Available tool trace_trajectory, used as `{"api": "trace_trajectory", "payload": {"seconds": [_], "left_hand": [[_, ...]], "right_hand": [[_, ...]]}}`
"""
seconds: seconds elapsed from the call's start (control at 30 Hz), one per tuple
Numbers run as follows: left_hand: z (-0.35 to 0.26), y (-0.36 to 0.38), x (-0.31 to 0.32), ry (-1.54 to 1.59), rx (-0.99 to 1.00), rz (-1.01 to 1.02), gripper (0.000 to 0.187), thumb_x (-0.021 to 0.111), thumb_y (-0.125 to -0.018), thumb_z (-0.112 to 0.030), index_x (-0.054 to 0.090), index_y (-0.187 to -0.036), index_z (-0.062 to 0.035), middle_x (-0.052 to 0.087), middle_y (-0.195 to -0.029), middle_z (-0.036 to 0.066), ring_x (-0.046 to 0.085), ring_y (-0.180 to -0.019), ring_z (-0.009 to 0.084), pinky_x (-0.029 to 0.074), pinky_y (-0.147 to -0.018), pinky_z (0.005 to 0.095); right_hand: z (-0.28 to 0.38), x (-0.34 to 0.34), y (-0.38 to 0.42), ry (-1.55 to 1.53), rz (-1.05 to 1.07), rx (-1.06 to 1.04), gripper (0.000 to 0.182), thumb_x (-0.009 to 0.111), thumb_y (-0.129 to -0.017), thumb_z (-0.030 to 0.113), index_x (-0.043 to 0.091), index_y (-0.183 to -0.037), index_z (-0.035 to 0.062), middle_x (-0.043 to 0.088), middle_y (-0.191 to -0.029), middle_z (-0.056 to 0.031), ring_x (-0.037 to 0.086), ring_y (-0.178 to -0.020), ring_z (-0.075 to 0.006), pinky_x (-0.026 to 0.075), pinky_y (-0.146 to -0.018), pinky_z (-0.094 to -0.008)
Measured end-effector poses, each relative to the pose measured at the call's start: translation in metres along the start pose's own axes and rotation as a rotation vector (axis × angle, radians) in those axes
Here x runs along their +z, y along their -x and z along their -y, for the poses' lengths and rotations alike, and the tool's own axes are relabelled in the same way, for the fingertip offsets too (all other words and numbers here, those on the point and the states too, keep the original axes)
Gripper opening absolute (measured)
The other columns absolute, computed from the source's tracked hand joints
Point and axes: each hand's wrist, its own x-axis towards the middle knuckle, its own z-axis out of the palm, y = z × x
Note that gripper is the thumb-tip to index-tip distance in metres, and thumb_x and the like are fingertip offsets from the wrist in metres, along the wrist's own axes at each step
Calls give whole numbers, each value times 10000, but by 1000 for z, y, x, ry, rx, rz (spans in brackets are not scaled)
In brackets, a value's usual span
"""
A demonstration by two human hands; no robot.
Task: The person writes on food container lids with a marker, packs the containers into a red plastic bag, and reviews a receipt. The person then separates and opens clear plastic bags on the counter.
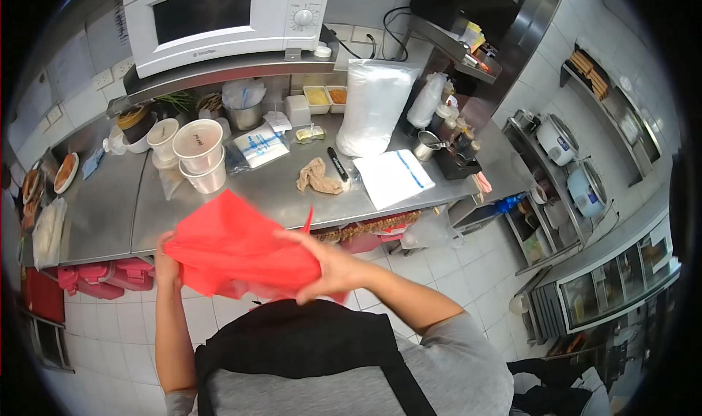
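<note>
A bright red bag (234,248), soft and creased, is held up in front of my body, above the front edge of the steel counter. My left hand (167,261) grips its left side, with the fingers partly hidden by the red material. On the opposite side, my right hand (329,264) closes around the bag, thumb on top. A narrow red strip (308,218) sticks up near my right thumb. Beyond the bag, a crumpled brown cloth (319,177) and a black marker (338,164) lie on the counter.
Stacked white tubs (199,142) stand on the steel counter (157,211). Farther right are a large roll of clear plastic bags (376,109), white sheets (395,180) and a black bottle caddy (457,164). A microwave (227,21) sits on the shelf above. Pink bins (110,277) are underneath.
</note>
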Motion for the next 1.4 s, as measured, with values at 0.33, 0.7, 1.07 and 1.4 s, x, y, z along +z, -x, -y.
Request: {"api": "trace_trajectory", "payload": {"seconds": [0.33,0.7,1.07,1.4], "left_hand": [[-28,67,132,-1275,295,288,652,722,-616,-56,436,-1199,-122,616,-807,166,628,-819,330,488,-740,399],[-17,56,131,266,-112,625,873,685,-717,-25,202,-1442,-87,454,-1324,126,496,-1200,286,425,-984,413],[-2,5,68,-1606,541,-291,283,551,-771,-37,630,-1036,-99,635,-941,179,618,-815,383,496,-715,481],[-91,0,-22,-1724,210,87,570,570,-679,42,517,-1235,-69,482,-1216,258,533,-1071,399,456,-903,431]], "right_hand": [[-114,-90,11,-352,-745,-3,657,593,-829,-3,297,-1409,85,509,-1259,-126,515,-1151,-220,438,-919,-330],[-101,-130,26,343,-724,173,790,644,-745,-25,277,-1425,136,608,-1037,-149,632,-870,-251,489,-769,-325],[-64,-97,-16,-1084,153,-180,486,584,-810,-22,496,-1276,85,665,-982,-61,619,-949,-192,451,-899,-307],[-164,-35,-202,-556,180,242,188,643,-830,88,643,-1006,23,654,-974,-66,602,-895,-131,486,-804,-283]]}}
